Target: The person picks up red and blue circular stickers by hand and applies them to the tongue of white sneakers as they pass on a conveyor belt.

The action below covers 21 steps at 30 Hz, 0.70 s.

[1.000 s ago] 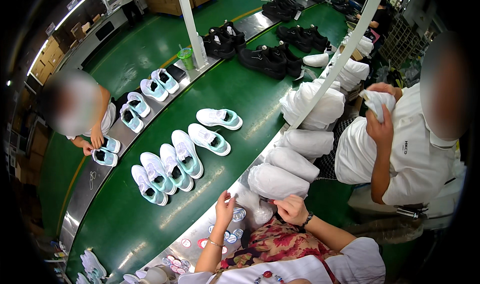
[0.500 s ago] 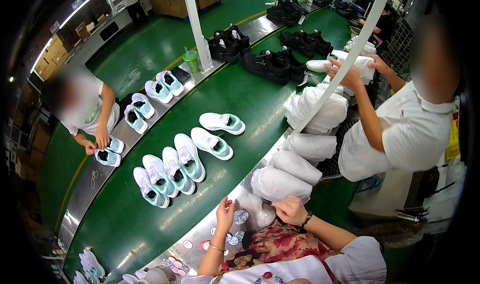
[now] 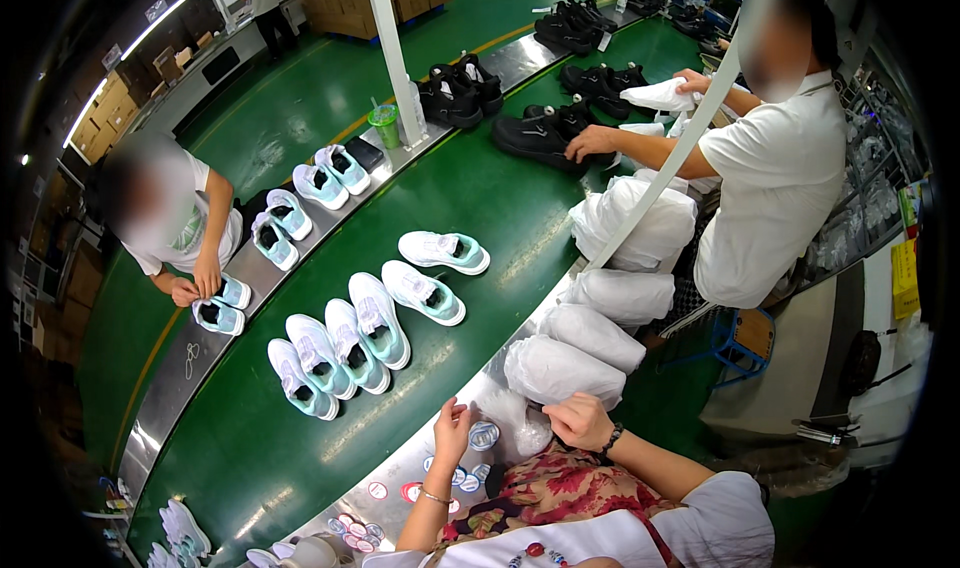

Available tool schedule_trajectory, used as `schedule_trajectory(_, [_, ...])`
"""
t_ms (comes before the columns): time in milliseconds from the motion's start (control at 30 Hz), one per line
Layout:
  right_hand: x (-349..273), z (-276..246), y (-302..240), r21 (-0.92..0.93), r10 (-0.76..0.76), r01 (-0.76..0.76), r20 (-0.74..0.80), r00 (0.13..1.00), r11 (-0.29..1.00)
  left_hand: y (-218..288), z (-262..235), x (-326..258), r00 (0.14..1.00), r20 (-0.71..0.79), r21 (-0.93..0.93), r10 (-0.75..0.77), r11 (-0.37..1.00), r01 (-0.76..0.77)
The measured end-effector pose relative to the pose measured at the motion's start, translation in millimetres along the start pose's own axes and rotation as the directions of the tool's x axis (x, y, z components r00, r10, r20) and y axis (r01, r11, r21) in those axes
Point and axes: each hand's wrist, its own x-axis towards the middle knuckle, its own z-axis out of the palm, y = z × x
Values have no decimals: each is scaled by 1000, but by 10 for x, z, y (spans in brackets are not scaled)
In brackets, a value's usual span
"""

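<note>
Right fingers [image 3: 557,415] partly hidden; bottom shoes [image 3: 264,558] cut by edge.

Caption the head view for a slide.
The wearer's left hand and right hand flank a translucent bag beside a green surface bearing white-and-mint sneakers.

The belt [image 3: 450,338] in front of me is brightly lit, pale glare streaking it and the rail [image 3: 160,408]; a tube light [image 3: 153,28] glows upper left. Edges bow into black; faces [image 3: 775,43] are blurred.
</note>
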Motion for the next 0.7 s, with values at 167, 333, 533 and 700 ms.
schedule_trajectory(167, [21,-16,25,3,1,-1,6,1000,1000,46,11,7,1000,12,1,-21,1000,21])
schedule_trajectory(333, [18,10,61,2,-11,11,0,1000,1000,29,35,15,1000,17,2,-24,1000,24])
schedule_trajectory(533, [-19,51,71,-10,-18,18,-2,1000,1000,-33,31,2,1000,9,34,0,999,0])
schedule_trajectory(700, [0,33,119,-8,-7,7,-9,1000,1000,17,75,26,1000,8,47,-14,999,14])
